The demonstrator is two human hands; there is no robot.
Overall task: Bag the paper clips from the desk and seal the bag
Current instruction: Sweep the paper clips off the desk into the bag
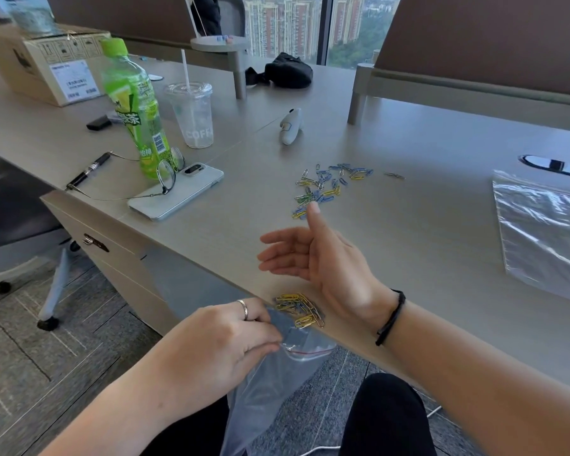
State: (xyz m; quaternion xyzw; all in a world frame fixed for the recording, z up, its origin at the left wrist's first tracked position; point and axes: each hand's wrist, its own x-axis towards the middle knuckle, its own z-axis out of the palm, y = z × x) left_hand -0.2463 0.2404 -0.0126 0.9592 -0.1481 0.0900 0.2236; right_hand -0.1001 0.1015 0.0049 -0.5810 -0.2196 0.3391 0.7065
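Note:
A clear zip bag [270,373] with a red seal line hangs below the desk's front edge, and my left hand [218,343] grips its mouth. Right at that edge lies a small heap of yellow and blue paper clips [300,309], just above the bag's opening. My right hand [316,255] rests on the desk behind that heap, fingers spread and empty, palm facing left. Farther back a larger scatter of coloured paper clips [326,187] is spread over the desk, with one stray clip [395,175] off to its right.
A second clear bag [543,232] lies flat at the right. On the left stand a green bottle [135,110], a plastic cup [193,115], a phone [175,192], glasses and a pen [88,171]. A white handheld device [289,126] lies behind the clips.

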